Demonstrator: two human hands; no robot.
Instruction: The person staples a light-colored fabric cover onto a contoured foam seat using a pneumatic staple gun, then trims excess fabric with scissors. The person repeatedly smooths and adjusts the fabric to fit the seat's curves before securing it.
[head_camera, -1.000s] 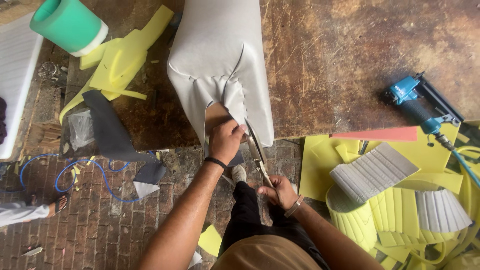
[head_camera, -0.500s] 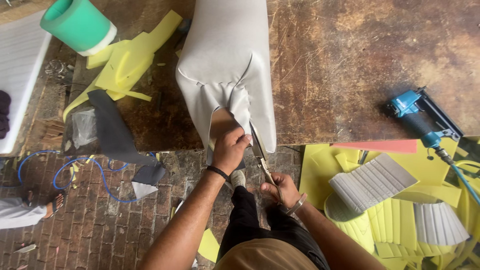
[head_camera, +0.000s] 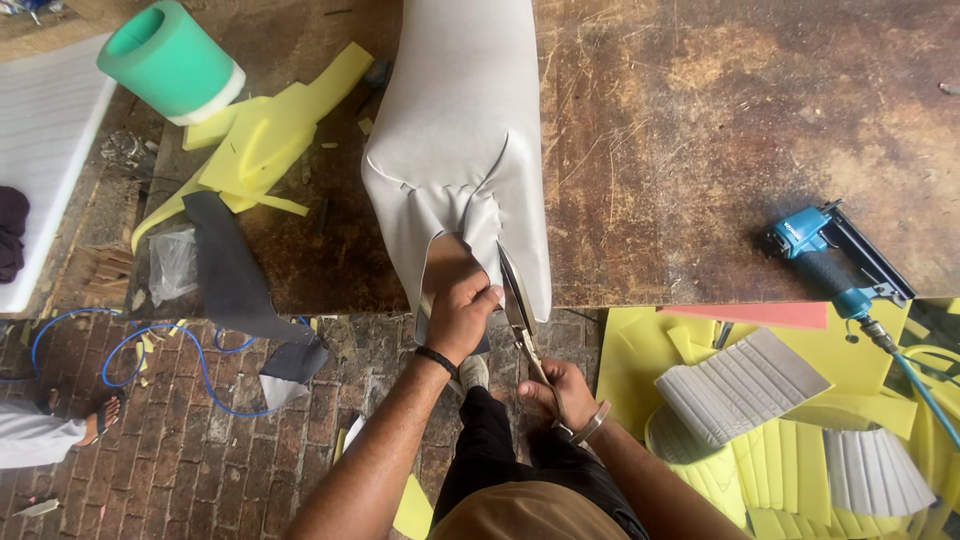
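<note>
Scissors (head_camera: 518, 310) work best with the fabric (head_camera: 455, 150) taut: left hand (head_camera: 462, 310) pinching its gathered edge, right hand (head_camera: 562, 392) gripping the handles, blades close beside the fingers.

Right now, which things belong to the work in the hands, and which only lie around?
In use:
left hand
right hand
scissors
grey upholstered cushion

Lying about:
blue pneumatic stapler
green foam cylinder
yellow foam offcuts
blue hose

Foam roll (head_camera: 168, 62) left of cushion (head_camera: 462, 140) on table (head_camera: 720, 150); staple gun (head_camera: 835, 265) right.
</note>
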